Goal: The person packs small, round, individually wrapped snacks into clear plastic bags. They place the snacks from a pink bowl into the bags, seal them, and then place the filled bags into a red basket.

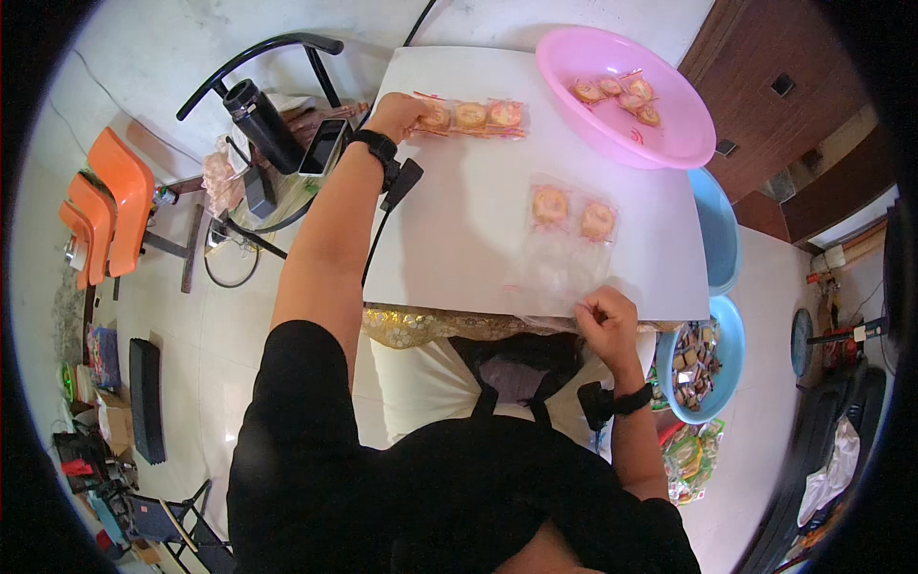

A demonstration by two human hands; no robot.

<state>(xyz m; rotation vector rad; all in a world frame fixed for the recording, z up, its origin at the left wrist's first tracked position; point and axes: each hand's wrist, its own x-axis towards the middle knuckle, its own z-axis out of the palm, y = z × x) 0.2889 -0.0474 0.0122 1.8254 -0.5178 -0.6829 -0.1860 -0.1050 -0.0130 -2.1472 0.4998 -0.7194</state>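
Note:
At the far left of the white table, my left hand rests its fingers on the left end of a row of wrapped biscuits; whether it grips them is unclear. My right hand, at the near edge, pinches the lower corner of a clear plastic bag. Two individually wrapped biscuits lie at the bag's upper end, side by side. Several more wrapped biscuits sit in a pink plastic basin at the far right corner.
Blue basins stand beside the table's right edge, a nearer one holding many small packets. On a black-framed chair at the left are a black flask and a phone-like device. Orange chairs stand farther left.

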